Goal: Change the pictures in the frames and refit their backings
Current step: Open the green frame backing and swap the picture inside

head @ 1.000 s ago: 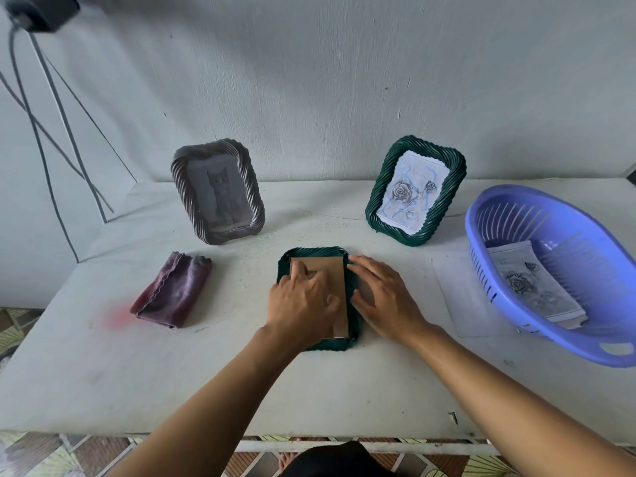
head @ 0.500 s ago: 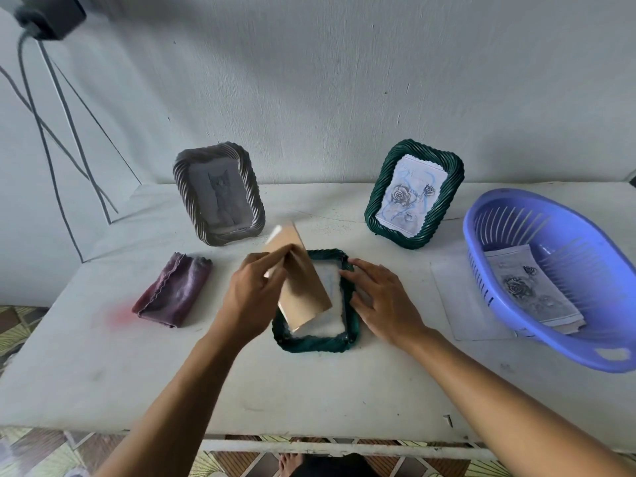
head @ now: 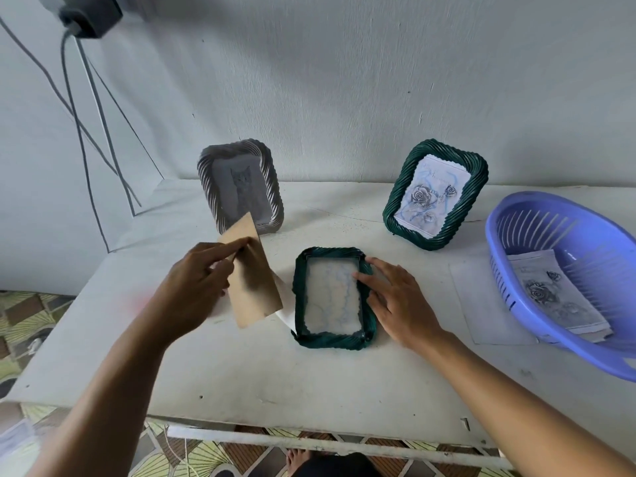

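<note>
My left hand (head: pixel 196 287) pinches the backing (head: pixel 254 287), clear of the picture (head: pixel 332 297). My right hand (head: pixel 399 301), fingers spread, steadies the frame (head: pixel 330 340) at the tabletop's middle.

A worn white bench (head: pixel 241 380) against a plain pale wall (head: pixel 344 80).
A lilac plastic basket (head: pixel 492 235) with slotted sides sits at the bench's right end, partly out of view, and a pale thin sheet (head: pixel 481 297) lies flat just beside it on the left. A faint pink smudge (head: pixel 137 304) marks the bench top near its left edge. High on the wall at upper left hangs a black box (head: pixel 91 13), with dark cables (head: pixel 81 132) trailing down from it. Patterned yellow-and-brown floor tiles (head: pixel 31 315) show left of and below the bench, and a white rail (head: pixel 309 442) runs under its front edge.
</note>
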{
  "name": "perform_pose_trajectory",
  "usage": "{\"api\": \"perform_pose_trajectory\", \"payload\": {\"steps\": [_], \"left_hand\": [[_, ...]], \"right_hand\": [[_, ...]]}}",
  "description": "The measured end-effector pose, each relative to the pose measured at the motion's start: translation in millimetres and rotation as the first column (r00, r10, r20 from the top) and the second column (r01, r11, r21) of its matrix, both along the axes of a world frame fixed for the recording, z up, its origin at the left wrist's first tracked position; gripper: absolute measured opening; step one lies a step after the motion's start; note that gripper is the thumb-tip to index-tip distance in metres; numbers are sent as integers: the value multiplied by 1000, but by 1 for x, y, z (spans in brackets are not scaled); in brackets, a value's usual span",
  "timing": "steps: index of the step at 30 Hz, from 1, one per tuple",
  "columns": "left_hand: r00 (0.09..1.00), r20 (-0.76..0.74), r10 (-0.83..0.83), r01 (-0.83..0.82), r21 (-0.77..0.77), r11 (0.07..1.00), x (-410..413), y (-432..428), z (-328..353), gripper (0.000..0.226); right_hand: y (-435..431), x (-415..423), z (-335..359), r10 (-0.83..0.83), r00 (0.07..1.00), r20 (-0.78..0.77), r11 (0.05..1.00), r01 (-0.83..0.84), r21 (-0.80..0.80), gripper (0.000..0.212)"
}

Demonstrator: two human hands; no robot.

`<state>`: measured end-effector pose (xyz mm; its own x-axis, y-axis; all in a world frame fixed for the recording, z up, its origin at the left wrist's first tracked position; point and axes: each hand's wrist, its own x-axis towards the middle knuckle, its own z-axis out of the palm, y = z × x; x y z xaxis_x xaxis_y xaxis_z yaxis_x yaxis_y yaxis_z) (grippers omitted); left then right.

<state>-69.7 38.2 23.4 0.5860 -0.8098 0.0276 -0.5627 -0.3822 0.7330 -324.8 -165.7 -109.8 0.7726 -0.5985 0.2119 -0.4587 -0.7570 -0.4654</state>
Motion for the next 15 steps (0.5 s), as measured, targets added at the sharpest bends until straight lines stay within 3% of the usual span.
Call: {"api": "perform_pose_trajectory", "payload": {"steps": [8,10,15], "left_hand": [[986,-20,-166,167,124,978,-18,-28,-33,48],[985,-4,-172,170,141,975,-19,-32,-33,54],[988,106,-110,97,125,987,-16,-33,-29,45]], "right_hand": [[4,0,10,-13,1000,24,999,12,30,42],[4,0,10,-12,1000,18,999,11,33,41],[3,3,8,-38,999,16,998,37,54,42]]}}
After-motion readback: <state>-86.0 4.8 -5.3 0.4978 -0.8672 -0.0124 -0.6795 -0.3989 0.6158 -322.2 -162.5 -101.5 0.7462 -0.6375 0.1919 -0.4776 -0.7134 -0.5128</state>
